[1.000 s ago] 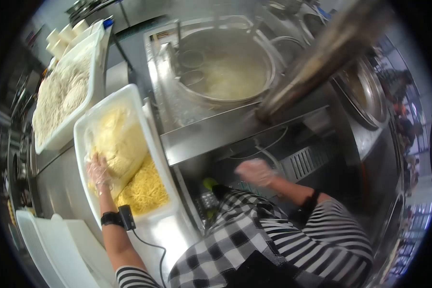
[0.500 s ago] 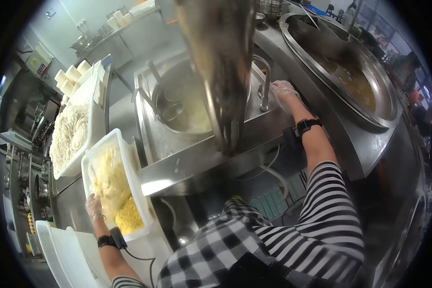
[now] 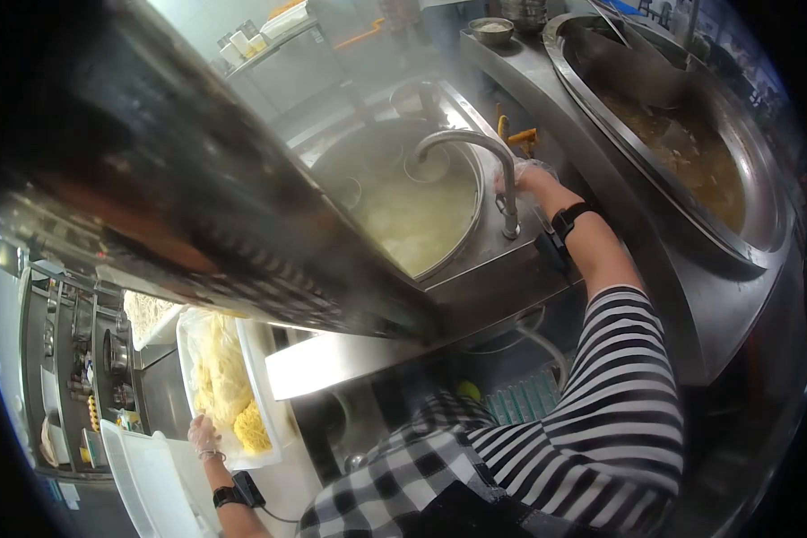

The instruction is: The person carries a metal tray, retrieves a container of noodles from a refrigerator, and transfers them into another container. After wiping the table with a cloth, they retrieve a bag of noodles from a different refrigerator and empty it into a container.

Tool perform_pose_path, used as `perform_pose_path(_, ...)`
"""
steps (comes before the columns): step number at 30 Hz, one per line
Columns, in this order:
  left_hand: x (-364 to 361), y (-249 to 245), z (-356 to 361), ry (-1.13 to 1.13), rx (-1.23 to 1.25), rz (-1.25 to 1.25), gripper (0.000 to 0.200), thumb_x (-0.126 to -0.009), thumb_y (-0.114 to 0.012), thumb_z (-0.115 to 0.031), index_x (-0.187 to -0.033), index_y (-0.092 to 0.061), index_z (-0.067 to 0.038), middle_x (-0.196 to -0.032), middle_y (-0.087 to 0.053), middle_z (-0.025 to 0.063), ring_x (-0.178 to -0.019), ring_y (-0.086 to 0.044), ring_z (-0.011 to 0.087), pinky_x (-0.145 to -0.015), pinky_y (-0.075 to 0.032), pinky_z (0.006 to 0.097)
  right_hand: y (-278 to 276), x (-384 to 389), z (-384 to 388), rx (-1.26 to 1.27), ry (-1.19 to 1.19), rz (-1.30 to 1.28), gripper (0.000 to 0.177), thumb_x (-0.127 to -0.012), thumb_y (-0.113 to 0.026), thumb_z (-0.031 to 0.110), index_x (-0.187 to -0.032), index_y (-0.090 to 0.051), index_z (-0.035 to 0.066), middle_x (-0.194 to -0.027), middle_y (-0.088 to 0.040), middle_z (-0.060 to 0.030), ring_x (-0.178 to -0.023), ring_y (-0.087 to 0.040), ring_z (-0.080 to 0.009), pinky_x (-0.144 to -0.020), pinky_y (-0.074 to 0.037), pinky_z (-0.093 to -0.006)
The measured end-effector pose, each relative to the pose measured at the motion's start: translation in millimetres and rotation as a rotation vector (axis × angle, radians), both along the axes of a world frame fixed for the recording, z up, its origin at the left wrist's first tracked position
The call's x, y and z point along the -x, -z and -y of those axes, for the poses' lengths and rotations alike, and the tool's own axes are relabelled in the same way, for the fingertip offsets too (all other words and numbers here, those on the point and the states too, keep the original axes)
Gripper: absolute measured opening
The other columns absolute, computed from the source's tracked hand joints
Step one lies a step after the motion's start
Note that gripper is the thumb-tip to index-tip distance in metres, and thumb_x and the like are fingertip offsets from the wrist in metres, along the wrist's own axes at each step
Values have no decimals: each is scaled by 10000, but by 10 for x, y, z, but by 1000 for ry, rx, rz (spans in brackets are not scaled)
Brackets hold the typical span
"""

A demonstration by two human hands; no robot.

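My left hand [image 3: 204, 435], in a clear plastic glove, is at the left rim of a white bin [image 3: 274, 429]. Its fingers are loosely bent and apart, with nothing seen in them. Inside the bin lie a clear bag of pale noodles [image 3: 217, 372] and a heap of yellow noodles [image 3: 252, 428]. My right hand [image 3: 527, 175], also gloved, is closed just behind the curved metal faucet [image 3: 507, 193], which partly covers it; what the fingers hold is hidden. Left of the faucet, a round cooking pot [image 3: 421, 224] of cloudy steaming water contains strainers.
A large shiny metal duct or pipe [image 3: 242, 197] crosses close in front of me, hiding part of the counter. At right stands a big pot of brown broth [image 3: 663, 134]. Another bin of white noodles [image 3: 148, 314] is at left. A metal bowl [image 3: 491, 31] sits at the back.
My view has turned, so the metal pipe now slants across the left and more of the cooking pot shows. My right hand has moved closer behind the faucet. My left hand remains by the bin.
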State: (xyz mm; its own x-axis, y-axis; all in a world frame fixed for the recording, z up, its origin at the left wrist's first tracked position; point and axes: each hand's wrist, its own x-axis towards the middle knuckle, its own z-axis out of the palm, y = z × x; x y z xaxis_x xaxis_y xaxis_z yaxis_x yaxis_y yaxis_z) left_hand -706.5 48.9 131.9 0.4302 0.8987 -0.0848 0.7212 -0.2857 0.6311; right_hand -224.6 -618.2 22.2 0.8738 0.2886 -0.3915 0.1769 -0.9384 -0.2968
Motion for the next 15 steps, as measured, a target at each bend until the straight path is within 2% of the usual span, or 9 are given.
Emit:
perform_pose_path(2,-55,-52,37,-7,26,15,327,-742,-508,-163,-1009,-522,24,-703,-531,84,-544,-499,134,-413,-432,253,-150,132,-32,34,-11,27,262,-665,-532,243,-842,-614,67,-828,-615,-105,-774,-582,-241,-675,-449,-331)
perform_pose_path(3,-79,-52,35,11,6,-1,323,-742,-507,-163,-1007,-524,21,-701,-528,82,-546,-499,133,-416,-432,253,-223,183,-22,13,-88,79,241,-658,-527,234,-802,-621,66,-800,-612,-123,-755,-582,-258,-669,-448,-342)
perform_pose_path(5,-99,-56,45,27,-13,-20,320,-742,-505,-163,-1005,-525,18,-699,-526,81,-547,-499,133,-418,-432,252,-141,179,33,-8,-166,129,223,-650,-522,225,-763,-628,64,-772,-609,-141,-736,-583,-276,-662,-447,-353)
perform_pose_path(7,-117,-40,42,39,-17,-21,312,-744,-502,-161,-1005,-528,8,-707,-525,72,-555,-500,133,-427,-435,249,166,11,130,218,-316,272,134,-648,-571,199,-694,-635,91,-756,-621,-105,-739,-592,-242,-654,-457,-345)
perform_pose_path(8,-139,-42,46,37,-14,-17,312,-744,-502,-161,-1005,-528,8,-707,-525,72,-555,-500,133,-427,-435,249,114,16,138,221,-318,276,134,-648,-571,199,-694,-635,91,-756,-621,-105,-739,-592,-242,-654,-457,-345)
perform_pose_path(10,-150,-65,84,37,-22,-52,307,-745,-499,-155,-1004,-529,6,-727,-529,65,-582,-506,130,-436,-439,244,38,68,189,321,-601,272,133,-670,-556,187,-721,-636,94,-782,-621,-107,-739,-591,-234,-652,-452,-351)
perform_pose_path(14,-199,-137,209,16,8,-19,303,-742,-499,-146,-1001,-533,7,-740,-530,65,-605,-510,126,-440,-445,245,7,95,218,256,-592,222,192,-708,-521,228,-746,-628,73,-803,-617,-119,-754,-589,-246,-655,-446,-354)
perform_pose_path(15,-190,-102,139,33,-5,-32,306,-737,-505,-151,-996,-539,7,-760,-540,75,-619,-519,131,-440,-447,246,-32,135,237,161,-427,140,230,-723,-494,255,-755,-622,66,-805,-616,-120,-757,-585,-254,-660,-444,-355)
